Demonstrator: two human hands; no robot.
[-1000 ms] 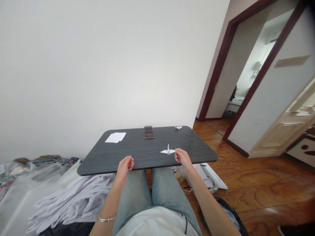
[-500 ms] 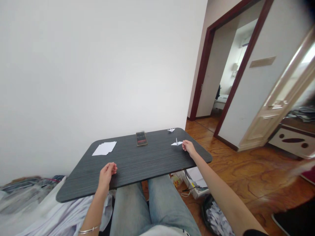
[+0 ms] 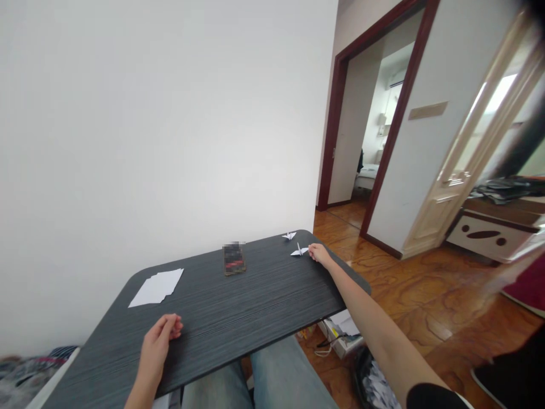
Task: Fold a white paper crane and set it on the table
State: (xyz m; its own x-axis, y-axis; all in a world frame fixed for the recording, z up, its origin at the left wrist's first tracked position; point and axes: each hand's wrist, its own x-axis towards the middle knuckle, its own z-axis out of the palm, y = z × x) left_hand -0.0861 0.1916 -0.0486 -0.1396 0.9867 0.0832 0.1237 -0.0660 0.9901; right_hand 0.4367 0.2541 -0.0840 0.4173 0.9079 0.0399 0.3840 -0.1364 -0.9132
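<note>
My right hand (image 3: 318,253) pinches one wing of a white paper crane (image 3: 300,251) at the far right part of the dark table (image 3: 221,312). The crane's thin point stands up between its spread wings. Behind it, close to the table's back edge, sits a second paper crane (image 3: 289,236). My left hand (image 3: 160,336) rests near the front left with its fingers curled in, and I see nothing in it. Beyond that hand lies a loose stack of white paper sheets (image 3: 156,287).
A phone (image 3: 234,261), partly pixelated, lies toward the table's back edge. A white wall (image 3: 170,125) rises behind the table. Below on the right are a white box (image 3: 340,335) and a dark bin (image 3: 370,378) of paper scraps. A doorway stands at the right.
The view has shifted, so the table sits lower and reaches farther left in the picture. My right hand keeps its pinch on the crane's wing, now nearer the other crane. My left hand stays curled.
</note>
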